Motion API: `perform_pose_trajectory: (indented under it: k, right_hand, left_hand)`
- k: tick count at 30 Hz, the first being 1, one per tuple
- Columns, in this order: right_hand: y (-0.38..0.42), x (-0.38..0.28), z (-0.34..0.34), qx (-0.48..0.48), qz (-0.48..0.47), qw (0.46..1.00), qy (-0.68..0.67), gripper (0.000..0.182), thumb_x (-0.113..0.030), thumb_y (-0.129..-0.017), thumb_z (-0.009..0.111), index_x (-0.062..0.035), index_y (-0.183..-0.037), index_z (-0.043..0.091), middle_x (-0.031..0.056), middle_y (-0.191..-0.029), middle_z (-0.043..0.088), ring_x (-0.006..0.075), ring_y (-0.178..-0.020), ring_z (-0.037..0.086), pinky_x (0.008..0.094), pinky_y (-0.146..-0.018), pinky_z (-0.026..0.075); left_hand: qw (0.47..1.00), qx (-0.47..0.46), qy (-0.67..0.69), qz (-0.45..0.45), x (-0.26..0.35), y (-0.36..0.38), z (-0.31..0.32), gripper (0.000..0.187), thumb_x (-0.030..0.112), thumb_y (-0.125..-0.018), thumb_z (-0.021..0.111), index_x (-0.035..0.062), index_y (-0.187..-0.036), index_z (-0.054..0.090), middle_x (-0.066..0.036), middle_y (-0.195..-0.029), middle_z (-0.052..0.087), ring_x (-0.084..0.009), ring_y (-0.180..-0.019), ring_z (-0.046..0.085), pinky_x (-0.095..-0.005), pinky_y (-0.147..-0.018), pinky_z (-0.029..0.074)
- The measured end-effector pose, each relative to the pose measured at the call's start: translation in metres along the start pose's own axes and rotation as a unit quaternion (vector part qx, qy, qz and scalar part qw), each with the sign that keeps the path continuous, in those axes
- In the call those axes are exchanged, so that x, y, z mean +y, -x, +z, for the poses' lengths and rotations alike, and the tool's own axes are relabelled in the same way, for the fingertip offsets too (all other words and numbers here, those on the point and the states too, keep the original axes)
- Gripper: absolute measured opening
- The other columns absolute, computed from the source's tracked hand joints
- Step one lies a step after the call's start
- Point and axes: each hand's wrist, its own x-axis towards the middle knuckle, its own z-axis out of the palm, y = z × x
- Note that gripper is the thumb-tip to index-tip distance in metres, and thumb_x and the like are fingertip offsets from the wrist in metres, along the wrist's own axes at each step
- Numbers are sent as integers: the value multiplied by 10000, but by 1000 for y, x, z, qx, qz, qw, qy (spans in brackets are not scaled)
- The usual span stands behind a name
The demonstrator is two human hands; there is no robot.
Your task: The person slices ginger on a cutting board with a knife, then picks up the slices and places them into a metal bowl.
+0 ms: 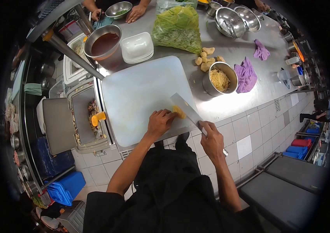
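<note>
On the white cutting board [141, 89], near its right front corner, lies a small yellow piece [179, 112]. My left hand [161, 123] presses its fingertips against the left side of that piece. A knife [186, 110] with a broad blade is held in my right hand [211, 140], its fingers wrapped round the handle. The blade stands right beside the piece. Behind the board's right edge, a metal pot [220, 79] holds thin yellow strips [219, 80], and several peeled yellow chunks [205, 62] lie next to it.
Beyond the board are stacked white dishes [137, 46], a bowl of dark red liquid [103, 42] and a bag of greens [177, 29]. Purple cloths [245, 75] lie right of the pot. A waste bin [85, 116] stands left. Another person's hands [135, 14] rest across the table.
</note>
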Motion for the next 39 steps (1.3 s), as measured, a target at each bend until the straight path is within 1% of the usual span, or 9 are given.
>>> perform_pose_trajectory:
  k: [3, 10, 15, 23, 27, 29, 33, 35, 39]
  right_hand:
    - [-10, 2, 2, -16, -10, 998, 57, 502, 7, -844, 663, -183, -1309, 655, 83, -1302, 644, 394, -734, 721, 501, -645, 583]
    - [-102, 6, 40, 1, -86, 993, 81, 511, 11, -828, 641, -204, -1290, 668, 71, -1289, 627, 375, -793, 725, 471, -688, 607]
    - [-150, 20, 71, 17, -171, 980, 97, 442, 5, -831, 621, -184, -1231, 641, 106, -1202, 629, 363, -801, 730, 442, -653, 599]
    - [-170, 42, 76, -40, -253, 963, 83, 510, 15, -767, 673, -147, -1249, 631, 133, -1279, 641, 372, -952, 715, 478, -805, 590]
    - [-141, 41, 47, -12, -219, 974, 56, 496, -9, -791, 683, -135, -1266, 614, 139, -1219, 687, 373, -965, 714, 484, -827, 573]
    - [-107, 44, 32, -42, -38, 997, -42, 426, -87, -829, 735, -107, -1238, 618, 157, -1093, 720, 359, -968, 719, 495, -845, 558]
    - [-52, 65, 58, -2, 69, 996, -62, 380, -151, -847, 786, -77, -1188, 634, 180, -1043, 723, 350, -927, 728, 472, -822, 565]
    - [-46, 66, 67, -7, 164, 964, -208, 373, -167, -851, 807, -58, -1164, 638, 189, -1021, 723, 346, -888, 727, 452, -785, 570]
    - [-47, 88, 87, 44, 76, 982, -166, 288, -113, -865, 763, -31, -1124, 667, 196, -958, 726, 330, -800, 734, 430, -706, 571]
  left_hand:
    - [1000, -11, -12, -6, 0, 2, 1, 167, 152, -871, 761, 203, -1031, 765, 30, -912, 705, -174, -833, 687, -352, -705, 483]
    - [1000, 17, -17, -4, -2, 2, 5, 249, 233, -856, 806, 186, -1095, 757, -1, -919, 699, -200, -810, 684, -367, -705, 494]
    - [1000, 14, -18, -22, 7, -2, -2, 326, 315, -879, 808, 187, -1170, 736, -15, -1001, 677, -210, -769, 662, -371, -709, 504]
    - [999, -12, 9, -32, 6, -1, 2, 356, 362, -905, 777, 200, -1216, 717, -12, -1108, 626, -191, -791, 641, -382, -751, 497]
    - [998, -45, 1, -40, 16, -15, -2, 408, 391, -881, 790, 201, -1235, 715, -34, -1187, 616, -219, -956, 639, -413, -871, 479]
    - [999, -13, -33, 6, 30, -28, 1, 485, 404, -837, 820, 202, -1265, 713, -75, -1278, 607, -283, -1162, 581, -458, -1001, 424]
    - [997, -57, -49, 9, 34, -34, 18, 546, 446, -830, 810, 197, -1304, 704, -92, -1337, 595, -301, -1252, 531, -466, -1046, 384]
    - [995, -82, -64, 6, 29, -32, 24, 583, 434, -833, 800, 160, -1334, 684, -90, -1336, 595, -296, -1254, 524, -470, -1060, 371]
    - [993, -101, -60, 3, 22, -32, 25, 592, 419, -833, 807, 144, -1340, 677, -85, -1341, 596, -290, -1250, 526, -468, -1066, 367]
